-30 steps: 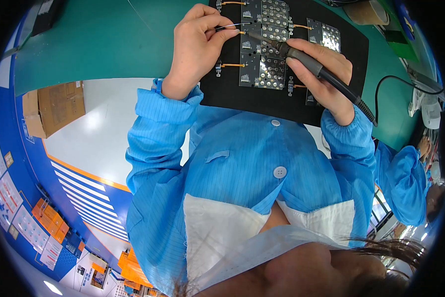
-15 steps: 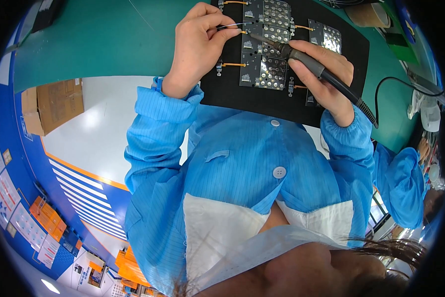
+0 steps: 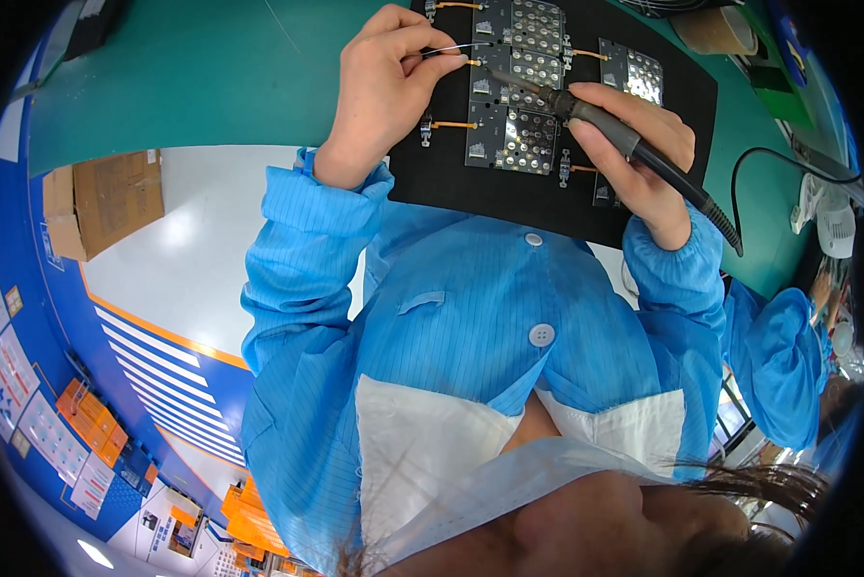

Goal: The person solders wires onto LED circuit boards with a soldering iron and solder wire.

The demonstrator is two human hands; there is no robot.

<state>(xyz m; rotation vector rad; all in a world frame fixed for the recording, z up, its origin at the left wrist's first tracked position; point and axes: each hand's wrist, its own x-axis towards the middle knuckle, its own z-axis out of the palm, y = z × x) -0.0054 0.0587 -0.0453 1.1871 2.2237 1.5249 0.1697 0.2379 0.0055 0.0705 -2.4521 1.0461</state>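
Observation:
My right hand (image 3: 648, 154) is wrapped around the soldering iron (image 3: 605, 125), whose tip points left over the dark circuit boards (image 3: 487, 135). Between the fingers of my left hand (image 3: 388, 91) a thin silvery solder wire (image 3: 461, 46) sticks out toward the same board. The left thumb and fingertip press together beside a short orange flex cable (image 3: 474, 62) at the board's left edge; whether they also grip it I cannot tell. Round metal dots cover the right part of each board. Another orange flex cable (image 3: 451, 125) ends in a small connector (image 3: 426, 131).
The boards lie on a black mat (image 3: 432, 178) on the green tabletop (image 3: 211, 77). The iron's black cord (image 3: 739, 183) loops at the right. A brown tape roll (image 3: 715, 31) stands at the back right. A cardboard box (image 3: 114, 204) is left of the table; another person's blue sleeve (image 3: 778, 356) shows at right.
My right hand has shifted slightly right and down with the soldering iron, drawing its tip back a little. The left hand and the boards have stayed in place.

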